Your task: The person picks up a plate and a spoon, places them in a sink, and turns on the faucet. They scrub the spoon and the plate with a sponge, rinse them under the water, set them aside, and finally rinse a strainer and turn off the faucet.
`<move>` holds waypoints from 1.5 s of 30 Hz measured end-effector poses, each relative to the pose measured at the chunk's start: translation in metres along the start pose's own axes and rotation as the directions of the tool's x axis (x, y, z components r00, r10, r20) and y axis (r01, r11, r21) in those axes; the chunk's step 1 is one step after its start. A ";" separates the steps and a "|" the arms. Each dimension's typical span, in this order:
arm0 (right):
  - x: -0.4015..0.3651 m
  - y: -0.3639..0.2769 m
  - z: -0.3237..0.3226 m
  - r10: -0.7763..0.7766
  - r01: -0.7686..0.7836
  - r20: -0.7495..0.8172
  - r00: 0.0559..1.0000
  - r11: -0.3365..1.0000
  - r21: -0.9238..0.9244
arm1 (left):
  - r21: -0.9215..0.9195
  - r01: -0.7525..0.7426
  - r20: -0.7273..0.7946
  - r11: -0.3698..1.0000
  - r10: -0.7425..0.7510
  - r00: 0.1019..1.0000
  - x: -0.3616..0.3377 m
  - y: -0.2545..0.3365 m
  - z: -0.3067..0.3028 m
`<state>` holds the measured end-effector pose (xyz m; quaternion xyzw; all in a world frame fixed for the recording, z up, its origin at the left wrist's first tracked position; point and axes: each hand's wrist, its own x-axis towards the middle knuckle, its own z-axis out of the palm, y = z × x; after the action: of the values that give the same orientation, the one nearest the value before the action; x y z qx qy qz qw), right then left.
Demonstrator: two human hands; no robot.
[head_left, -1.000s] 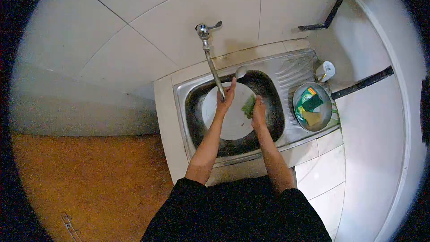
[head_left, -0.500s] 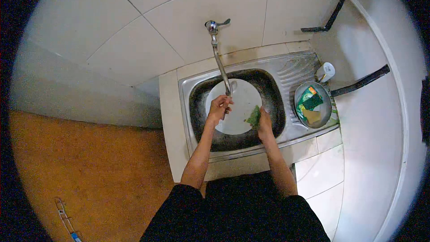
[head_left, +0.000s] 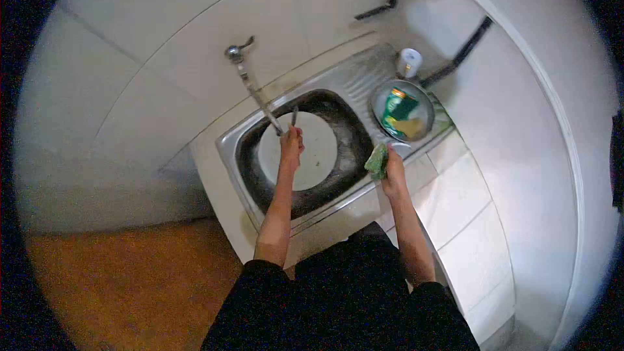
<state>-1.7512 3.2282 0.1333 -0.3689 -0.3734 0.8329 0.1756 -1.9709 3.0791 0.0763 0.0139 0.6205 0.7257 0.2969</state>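
My left hand (head_left: 292, 147) is closed around what looks like a spoon (head_left: 295, 117), its slim dark end pointing up beside the tap's spout. Below it, a large round white plate (head_left: 315, 164) lies in the dark-stained sink (head_left: 354, 153), with small dark specks on its surface. A green scouring sponge (head_left: 376, 161) is gripped in my right hand (head_left: 394, 172), held over the sink's front right rim, clear of the plate. The metal tap (head_left: 259, 101) reaches down from the wall close to my left fingers.
On the ridged drainboard (head_left: 354, 71) stands a round metal bowl (head_left: 426, 101) containing a green packet (head_left: 392, 112), a dark green pad and a yellow sponge (head_left: 409, 128). Behind it is a white container (head_left: 409, 60). Black brackets (head_left: 471, 42) stick out from the wall at right.
My right hand has drawn the sponge away from over the plate to the sink's front right edge. My left hand stays near the spout with the spoon. The camera view has turned rightward.
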 end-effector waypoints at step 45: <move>0.106 0.076 0.030 -0.427 0.369 0.232 0.874 0.271 -0.889 | 0.927 -0.027 -0.232 0.374 0.628 0.743 -0.075 -0.076 -0.104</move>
<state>-1.8456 3.2233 0.0382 -0.3192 -0.8427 0.4049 0.1550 -1.9180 2.9570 0.0097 0.0849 0.9410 0.3086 -0.1097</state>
